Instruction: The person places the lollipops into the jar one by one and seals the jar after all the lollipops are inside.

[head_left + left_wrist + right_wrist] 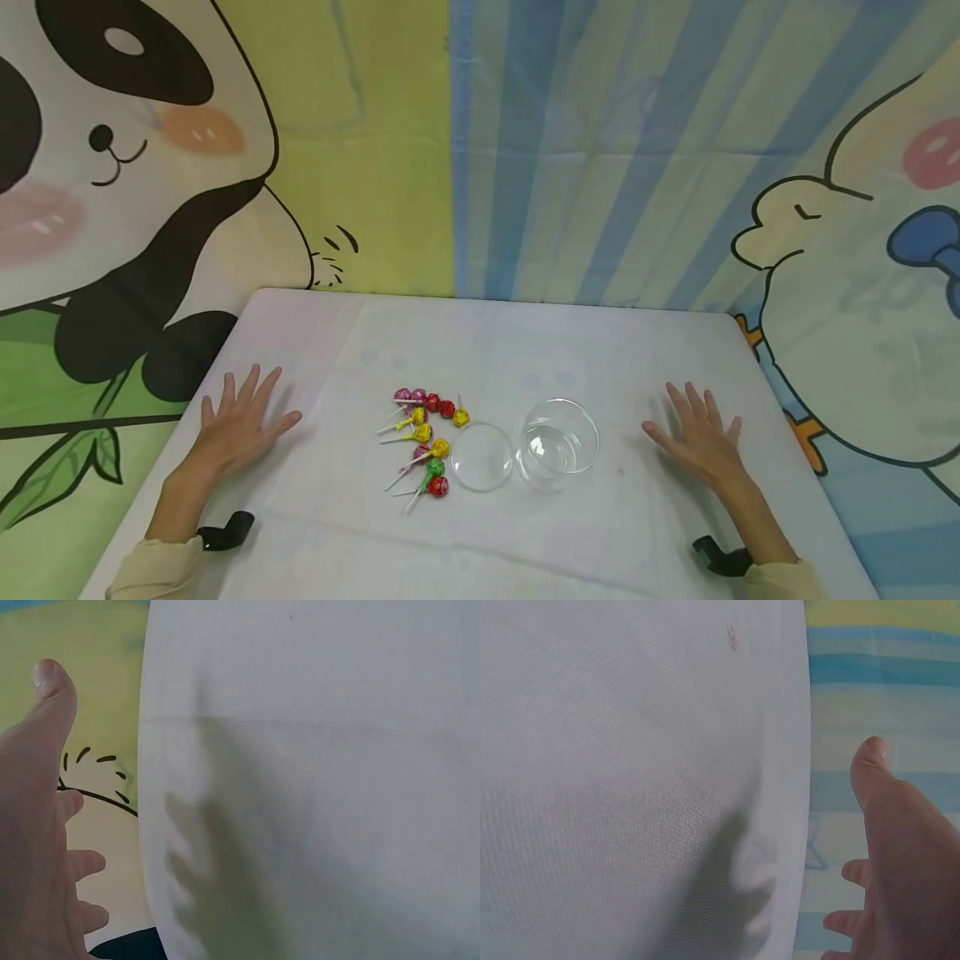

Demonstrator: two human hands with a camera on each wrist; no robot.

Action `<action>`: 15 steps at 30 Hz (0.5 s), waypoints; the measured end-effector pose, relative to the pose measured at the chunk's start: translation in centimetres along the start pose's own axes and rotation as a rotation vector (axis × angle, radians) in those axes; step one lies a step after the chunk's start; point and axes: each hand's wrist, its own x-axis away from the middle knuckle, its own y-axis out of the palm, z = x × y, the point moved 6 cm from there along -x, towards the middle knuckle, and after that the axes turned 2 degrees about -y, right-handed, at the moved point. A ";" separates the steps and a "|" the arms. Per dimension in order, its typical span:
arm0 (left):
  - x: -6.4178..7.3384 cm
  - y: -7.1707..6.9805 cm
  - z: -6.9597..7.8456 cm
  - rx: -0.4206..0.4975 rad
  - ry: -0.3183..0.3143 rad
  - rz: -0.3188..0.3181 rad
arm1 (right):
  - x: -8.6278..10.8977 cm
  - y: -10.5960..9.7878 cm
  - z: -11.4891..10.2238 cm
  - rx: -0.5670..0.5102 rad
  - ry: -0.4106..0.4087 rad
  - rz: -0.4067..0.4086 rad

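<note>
A: Who and what is pictured, from the left?

B: A left hand (237,427), fingers spread wide and holding nothing, well left of the lid (482,457). Between that hand and the lid lie the pops (423,432). Just right of the lid stands the jar (558,445), apparently upright; well right of the lid, a right hand (701,442), its fingers also splayed and grasping nothing. Whether either palm touches the table (480,562) cannot be told.

A: And how might each handle?

B: The pops, left of the lid, should be light, with stiff sticks and hard heads that could crack; the wrapped heads look slick. Most sticks point away from the lid, offering a simple pinch. The lid looks thin, smooth and rigid, likely slippery; fingertips under its rim would serve best. The jar, right of the lid, is clear, glass or plastic unknown, perhaps breakable; an open hand round its wall seems safest.

A: The count?

B: Eleven pops by visible heads: three purple, three red, four yellow, one green, though overlap may hide another. One lid, one jar, two hands.
</note>
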 end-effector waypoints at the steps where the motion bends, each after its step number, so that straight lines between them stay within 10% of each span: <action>1: 0.0 0.0 0.1 0.002 0.004 0.007 | 0.0 0.0 -0.2 -0.012 -0.014 -0.002; 15: -2.3 0.0 7.5 0.114 0.255 0.295 | 1.8 1.1 -6.4 -0.385 -0.254 -0.081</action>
